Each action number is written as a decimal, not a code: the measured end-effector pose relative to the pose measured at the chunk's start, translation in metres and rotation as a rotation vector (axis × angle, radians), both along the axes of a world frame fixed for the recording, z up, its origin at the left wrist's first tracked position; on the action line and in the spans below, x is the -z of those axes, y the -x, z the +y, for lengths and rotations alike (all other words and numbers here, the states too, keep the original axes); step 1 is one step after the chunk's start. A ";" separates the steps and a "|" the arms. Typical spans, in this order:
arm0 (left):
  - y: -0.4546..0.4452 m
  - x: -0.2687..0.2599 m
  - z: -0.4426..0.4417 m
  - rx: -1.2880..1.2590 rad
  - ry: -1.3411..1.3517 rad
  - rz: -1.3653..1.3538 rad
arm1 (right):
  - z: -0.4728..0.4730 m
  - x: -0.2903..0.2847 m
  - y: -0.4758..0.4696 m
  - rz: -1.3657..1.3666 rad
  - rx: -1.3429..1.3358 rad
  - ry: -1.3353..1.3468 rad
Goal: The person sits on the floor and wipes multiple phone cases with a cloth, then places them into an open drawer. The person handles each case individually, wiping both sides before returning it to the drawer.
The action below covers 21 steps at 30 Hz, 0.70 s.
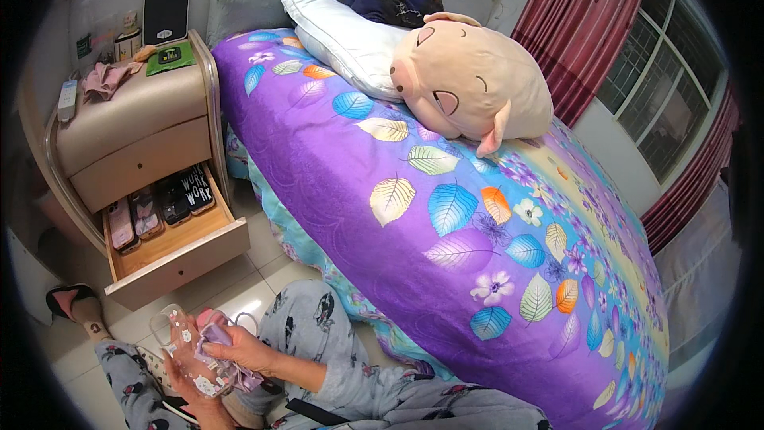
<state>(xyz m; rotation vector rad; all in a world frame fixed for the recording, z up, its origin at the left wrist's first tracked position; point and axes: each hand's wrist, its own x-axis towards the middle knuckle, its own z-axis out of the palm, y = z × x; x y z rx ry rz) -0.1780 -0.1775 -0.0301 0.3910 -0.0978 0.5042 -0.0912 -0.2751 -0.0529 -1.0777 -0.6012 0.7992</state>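
A clear phone case point(185, 334) with printed figures lies in my left hand point(194, 391), whose fingers curl round its lower edge. My right hand point(248, 352) grips a crumpled lilac cloth point(215, 337) and presses it against the face of the case. Part of a pink thing shows behind the cloth; what it is I cannot tell. Beyond my hands a drawer point(179, 269) of the bedside cabinet stands pulled out. Several phone cases are lined up at its back, among them a pink one point(120, 224), a patterned one point(146, 212) and a black one with white lettering point(197, 190).
The bedside cabinet point(140, 143) holds a white remote control point(68, 98), a pink cloth point(107, 80), a green packet point(171, 58) and a dark tablet-like panel point(166, 12). A bed with a purple leaf-patterned cover point(334, 191) fills the right, bearing a pig plush point(483, 77) and a white pillow point(346, 42).
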 end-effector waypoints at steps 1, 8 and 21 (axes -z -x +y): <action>0.001 -0.005 -0.006 0.007 -0.003 0.056 | 0.002 0.002 -0.001 -0.097 0.014 0.030; 0.017 0.006 0.005 -0.044 0.033 0.257 | -0.005 -0.032 -0.018 -0.405 0.177 0.210; 0.033 0.018 -0.008 -0.321 -0.493 0.604 | 0.018 -0.024 0.035 -1.053 0.300 0.161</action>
